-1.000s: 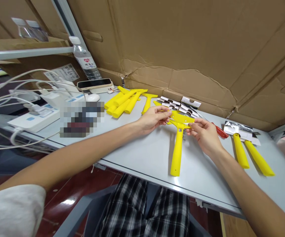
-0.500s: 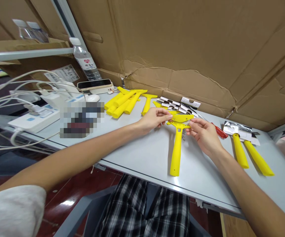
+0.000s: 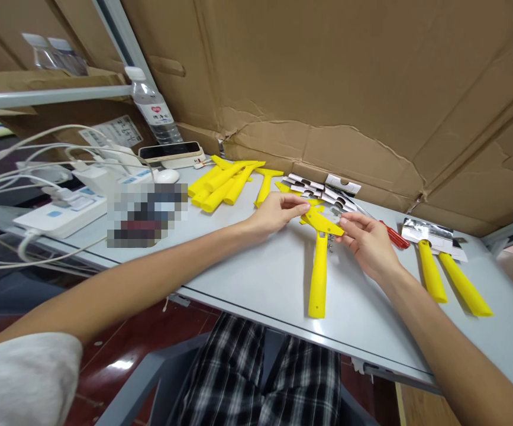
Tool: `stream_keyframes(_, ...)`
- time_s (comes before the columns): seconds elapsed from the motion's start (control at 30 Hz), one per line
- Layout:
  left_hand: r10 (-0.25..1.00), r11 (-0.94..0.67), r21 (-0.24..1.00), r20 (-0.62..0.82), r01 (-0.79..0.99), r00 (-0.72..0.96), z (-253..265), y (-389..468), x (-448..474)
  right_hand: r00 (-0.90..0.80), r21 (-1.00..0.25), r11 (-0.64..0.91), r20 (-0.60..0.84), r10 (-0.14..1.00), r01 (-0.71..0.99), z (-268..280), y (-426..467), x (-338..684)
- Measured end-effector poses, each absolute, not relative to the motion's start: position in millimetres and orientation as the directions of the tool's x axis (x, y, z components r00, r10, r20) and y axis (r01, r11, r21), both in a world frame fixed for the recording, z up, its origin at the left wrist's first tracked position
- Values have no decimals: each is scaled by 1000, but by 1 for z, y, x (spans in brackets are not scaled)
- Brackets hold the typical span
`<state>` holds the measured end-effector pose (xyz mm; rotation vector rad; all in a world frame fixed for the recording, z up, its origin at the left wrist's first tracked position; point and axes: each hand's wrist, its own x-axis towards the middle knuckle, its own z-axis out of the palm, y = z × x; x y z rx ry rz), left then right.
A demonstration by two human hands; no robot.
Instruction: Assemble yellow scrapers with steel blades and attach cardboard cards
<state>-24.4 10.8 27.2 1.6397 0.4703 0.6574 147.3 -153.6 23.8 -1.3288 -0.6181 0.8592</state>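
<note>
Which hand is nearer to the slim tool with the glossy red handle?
Right. The right hand is just left of the red-handled tool; the left hand is farther left, at the left end of the flat yellow plastic piece.

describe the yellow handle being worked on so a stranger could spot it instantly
On the pale table, find the left hand and right hand. Between them, a yellow handle points toward the plaid trousers. Unlike the heaped handles leftward and the pair rightward, it alone has fingers at its head, which a flat yellow plate overlies.
</note>
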Motion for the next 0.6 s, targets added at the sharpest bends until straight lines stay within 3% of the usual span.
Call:
stream_keyframes(0.13,676,-198,979,173,-50,716,24,10,-23,562,-985,20,-82,823,-173,24,-154,148)
stream_keyframes(0.37,600,27,997,36,-66,799,17,5,-21,607,-991,-3,-87,790,-137,27,-154,144)
stream_keyframes(0.6,623,58,996,17,-67,782,19,-1,-20,583,-996,6,-48,811,-90,25,-153,143)
